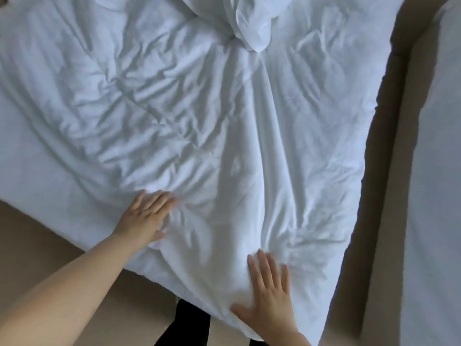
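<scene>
The right hand (pixel 268 293) lies flat, fingers spread, on the near corner of the rumpled white cotton duvet (pixel 199 116). Farther left, the left hand (pixel 147 216) presses it, released. The duvet covers the bed; beyond lies a white pillow (pixel 249 23).

A crumpled white pillow (pixel 252 23) sits bunched up at the far end. A strip of beige floor (pixel 384 146) runs down the right side, and just beyond it stands a second white bed (pixel 439 183).
</scene>
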A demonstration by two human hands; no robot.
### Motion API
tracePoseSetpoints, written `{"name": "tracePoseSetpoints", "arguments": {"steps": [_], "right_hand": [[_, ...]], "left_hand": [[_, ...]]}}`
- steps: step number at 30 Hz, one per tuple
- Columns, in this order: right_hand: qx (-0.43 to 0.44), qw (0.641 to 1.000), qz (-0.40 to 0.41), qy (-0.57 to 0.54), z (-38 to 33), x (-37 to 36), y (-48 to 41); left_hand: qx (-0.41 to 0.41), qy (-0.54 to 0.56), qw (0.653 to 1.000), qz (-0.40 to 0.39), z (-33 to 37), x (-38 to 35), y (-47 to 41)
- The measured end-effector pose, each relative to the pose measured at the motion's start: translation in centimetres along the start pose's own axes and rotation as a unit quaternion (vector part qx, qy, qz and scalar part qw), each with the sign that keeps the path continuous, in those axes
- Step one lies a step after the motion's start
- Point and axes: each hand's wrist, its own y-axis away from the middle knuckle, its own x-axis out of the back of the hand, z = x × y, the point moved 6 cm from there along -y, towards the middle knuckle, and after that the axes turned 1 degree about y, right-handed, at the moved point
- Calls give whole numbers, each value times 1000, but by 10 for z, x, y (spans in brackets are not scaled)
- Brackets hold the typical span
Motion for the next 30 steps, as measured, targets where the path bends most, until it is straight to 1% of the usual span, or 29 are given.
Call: {"name": "tracePoseSetpoints", "arguments": {"steps": [1, 2, 3, 5, 7, 9, 11, 13, 15, 17, 19, 20, 21, 22, 24, 26, 28, 29, 30], "right_hand": [[-3, 1000, -9, 13, 5, -5, 7], [-8, 1000, -11, 16, 11, -6, 12], [-13, 1000, -9, 13, 17, -7, 16], [-13, 999, 31, 13, 25, -2, 20], [-17, 994, 103, 20, 29, 10, 16], [-44, 987, 151, 17, 32, 20, 9], [-84, 980, 180, 14, 32, 34, 7], [-119, 972, 205, 7, 30, 53, 11], [-151, 957, 247, -10, 33, 76, 24], [-163, 938, 305, -33, 34, 107, 44], [-176, 917, 353, -53, 35, 137, 74], [-190, 907, 371, -67, 36, 147, 90], [-205, 899, 378, -83, 36, 153, 106], [-218, 896, 375, -96, 35, 156, 122], [-238, 903, 346, -88, 37, 145, 149], [-253, 924, 281, -50, 43, 119, 172], [-238, 948, 209, -36, 42, 90, 181], [-219, 965, 143, -21, 39, 74, 180], [-226, 971, 75, -19, 41, 60, 177]], "left_hand": [[-17, -13, 1000, 23, -4, 4, -2], [-31, -38, 997, 64, -5, 11, -4], [-47, -54, 990, 125, -6, 17, -9], [-67, -39, 976, 204, -11, 21, -20], [-74, -37, 971, 226, -13, 25, -30], [-56, -19, 972, 227, -14, 35, -35], [10, 44, 984, 174, -17, 51, -37], [90, 103, 985, 108, -19, 64, -33], [97, 150, 977, 116, -14, 84, -20], [66, 177, 971, 148, -3, 113, 4], [11, 181, 960, 214, 11, 134, 35], [-28, 194, 948, 250, 20, 143, 53], [-71, 192, 943, 264, 32, 148, 71], [-94, 172, 943, 269, 44, 150, 86], [-123, 159, 945, 257, 72, 141, 112], [-118, 141, 958, 221, 93, 113, 117], [-100, 90, 973, 187, 114, 79, 117], [-76, 64, 983, 153, 118, 62, 112], [-41, 48, 993, 97, 120, 49, 107]]}}
